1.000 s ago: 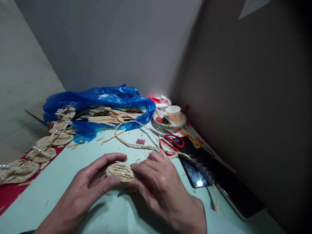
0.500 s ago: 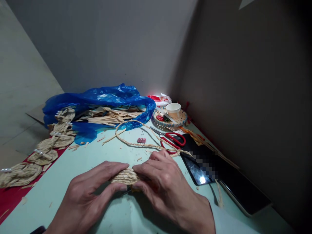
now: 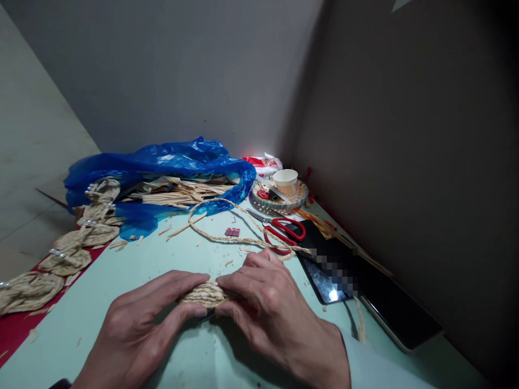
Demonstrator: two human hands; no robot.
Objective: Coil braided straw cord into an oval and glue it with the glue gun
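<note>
While both hands met in the lower centre of the frame, a coiled piece of braided straw [image 3: 205, 293] lay between them, its stacked rows facing the viewer. The left hand [image 3: 141, 319] pinched the left part of the piece, fingers along its upper edge and thumb below. The right hand [image 3: 270, 302] pinched the right end between thumb and bent fingers, hiding that end from sight. A small dark thing showed under the piece, too covered to name.

Above the hands, near the middle of the frame, a thin braided cord [image 3: 203, 233] looped across the pale green tabletop [image 3: 138, 270], passing around a pink clip [image 3: 232, 232] and over the red-handled scissors [image 3: 300, 229]. At centre right lay two dark-screened devices [image 3: 405, 313], side by side.

Left of the upper middle, a blue plastic bag [image 3: 162, 154] held loose straw strips [image 3: 186, 192]. To its right stood a shallow woven basket [image 3: 290, 205] with a paper cup [image 3: 285, 182] in it, a red and white packet [image 3: 263, 163] just behind. Along the left edge, coiled straw pieces with pearly beads [image 3: 65, 259] rested partly on red cloth [image 3: 12, 335].
</note>
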